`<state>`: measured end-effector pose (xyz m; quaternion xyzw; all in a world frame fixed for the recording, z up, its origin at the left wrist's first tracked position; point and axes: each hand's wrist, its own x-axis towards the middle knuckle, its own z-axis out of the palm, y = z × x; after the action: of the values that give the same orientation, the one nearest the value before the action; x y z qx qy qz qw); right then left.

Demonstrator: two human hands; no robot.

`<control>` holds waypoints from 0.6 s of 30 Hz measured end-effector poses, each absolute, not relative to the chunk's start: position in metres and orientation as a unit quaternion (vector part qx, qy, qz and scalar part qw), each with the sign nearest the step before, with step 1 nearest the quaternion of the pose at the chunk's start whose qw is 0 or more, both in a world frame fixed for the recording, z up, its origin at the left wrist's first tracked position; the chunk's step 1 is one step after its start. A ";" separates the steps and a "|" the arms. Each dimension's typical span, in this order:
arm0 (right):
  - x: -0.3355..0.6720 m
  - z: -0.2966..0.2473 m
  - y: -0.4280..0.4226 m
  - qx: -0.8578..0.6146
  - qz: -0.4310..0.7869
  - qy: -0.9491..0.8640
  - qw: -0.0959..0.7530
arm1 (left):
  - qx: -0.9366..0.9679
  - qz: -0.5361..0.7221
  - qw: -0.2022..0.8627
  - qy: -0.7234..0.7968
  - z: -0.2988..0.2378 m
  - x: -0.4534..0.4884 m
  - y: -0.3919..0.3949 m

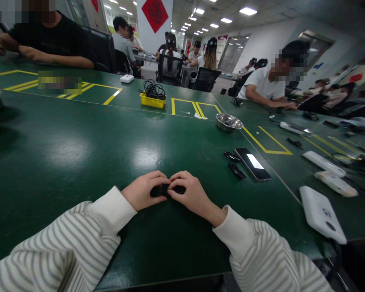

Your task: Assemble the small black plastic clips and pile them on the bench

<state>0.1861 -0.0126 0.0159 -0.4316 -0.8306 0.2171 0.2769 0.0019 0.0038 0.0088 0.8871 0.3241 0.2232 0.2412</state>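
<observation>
Just above the green tabletop, near its front edge, both my hands meet around a small black bundle [160,190] that looks like a coiled cable. My left hand [144,188] wraps its left end between thumb and fingers. From the other side, my right hand [192,194] pinches it, thumb and fingertips touching the left fingers. Much of the bundle is hidden behind the fingers. To the right lie two similar black bundles, a farther one [232,156] and a nearer one [237,171], beside a phone [253,164] with a lit screen.
A metal bowl [229,122] holding dark items stands beyond the phone. Farther back is a yellow tray [152,100] of black cables. A white device [321,213] lies at the right edge. Co-workers sit across the green table [109,134], which bears yellow tape lines.
</observation>
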 end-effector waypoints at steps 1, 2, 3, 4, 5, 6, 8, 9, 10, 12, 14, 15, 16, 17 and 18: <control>0.186 0.015 -0.013 -0.434 0.216 -0.830 0.276 | 0.886 0.227 0.243 0.323 0.008 0.002 0.004; 0.186 0.015 -0.013 -0.436 0.214 -0.829 0.276 | 0.885 0.231 0.243 0.322 0.008 0.002 0.004; 0.186 0.015 -0.013 -0.438 0.213 -0.828 0.276 | 0.885 0.235 0.242 0.320 0.007 0.002 0.003; 0.186 0.015 -0.013 -0.440 0.212 -0.827 0.276 | 0.886 0.239 0.239 0.317 0.007 0.002 0.003; 0.186 0.015 -0.013 -0.442 0.213 -0.827 0.276 | 0.888 0.241 0.236 0.313 0.006 0.001 0.003; 0.186 0.015 -0.013 -0.443 0.214 -0.826 0.277 | 0.890 0.244 0.231 0.309 0.005 0.001 0.003; 0.185 0.015 -0.013 -0.444 0.218 -0.824 0.278 | 0.895 0.250 0.218 0.298 0.004 0.000 0.004; 0.185 0.015 -0.014 -0.444 0.220 -0.823 0.279 | 0.898 0.253 0.212 0.292 0.003 -0.001 0.004; 0.185 0.015 -0.014 -0.445 0.221 -0.821 0.280 | 0.901 0.257 0.206 0.284 0.002 -0.001 0.005; 0.185 0.014 -0.015 -0.446 0.223 -0.820 0.282 | 0.908 0.258 0.192 0.267 0.002 -0.002 0.006; 0.185 0.014 -0.015 -0.446 0.221 -0.820 0.282 | 0.917 0.251 0.177 0.256 0.001 -0.003 0.007; 0.185 0.014 -0.015 -0.444 0.218 -0.822 0.282 | 0.921 0.245 0.170 0.253 0.001 -0.004 0.008; 0.186 0.015 -0.014 -0.441 0.216 -0.824 0.282 | 0.924 0.238 0.163 0.251 0.001 -0.004 0.008; 0.187 0.016 -0.013 -0.438 0.214 -0.826 0.282 | 0.927 0.233 0.156 0.251 0.001 -0.004 0.009; 0.189 0.017 -0.012 -0.438 0.212 -0.826 0.284 | 0.929 0.229 0.150 0.251 0.001 -0.004 0.009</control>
<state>0.1892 -0.0119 0.0172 -0.4376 -0.8263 0.2123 0.2841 -0.0042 0.0088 0.0012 0.9286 0.2505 0.2294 0.1496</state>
